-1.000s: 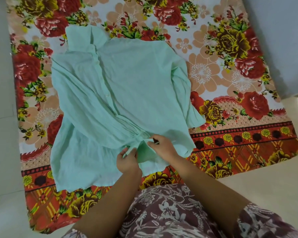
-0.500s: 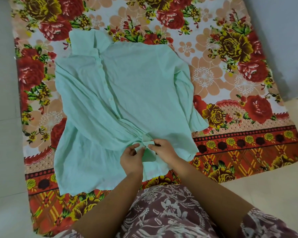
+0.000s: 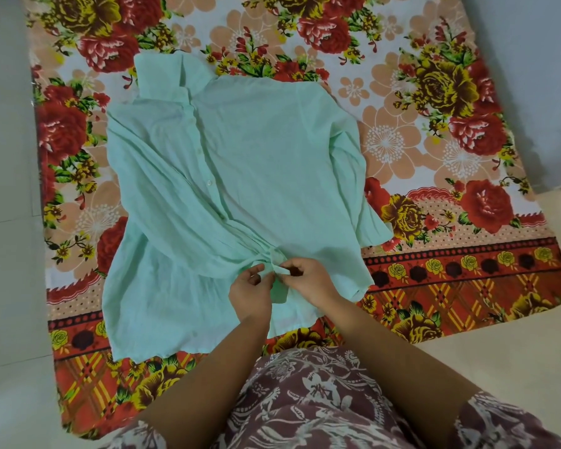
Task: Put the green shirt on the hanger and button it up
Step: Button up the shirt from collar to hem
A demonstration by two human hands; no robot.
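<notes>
- Filling the bottom of the head view: patterned maroon-and-white garment point(image 3: 305, 403) worn by the person, both bare forearms reaching forward from it over the near edge of the cloth.
- Left hand point(image 3: 250, 294): fingers curled, thumb and fingertips closed on a small fold of the shirt's front edge, low on the garment.
- Right hand point(image 3: 308, 278): just beside the left, almost touching it; thumb and forefinger pinch the opposite bit of the same front edge. Fabric bunches into tight creases right above the two hands (whether a button sits between the fingers, I cannot tell).
- Green shirt point(image 3: 240, 196): pale mint, lying front-up and spread on the floral bedsheet point(image 3: 434, 92), hem toward the person, collar point(image 3: 162, 76) at the far end and angled left.
- Placket runs diagonally from the collar down to the hands; small pale buttons point(image 3: 209, 182) show along its upper stretch, and the two fronts look joined there.
- One sleeve lies folded along the shirt's right side, cuff end near the sheet's red border; the left side fans out in loose wrinkles.
- Hanger: not discernible from outside the shirt.
- Bedsheet: red and yellow roses on a cream ground, with a red checked border nearest the person; it rests on a pale tiled floor point(image 3: 7, 286).
- Farthest: a plain grey wall point(image 3: 538, 76) at upper right.
</notes>
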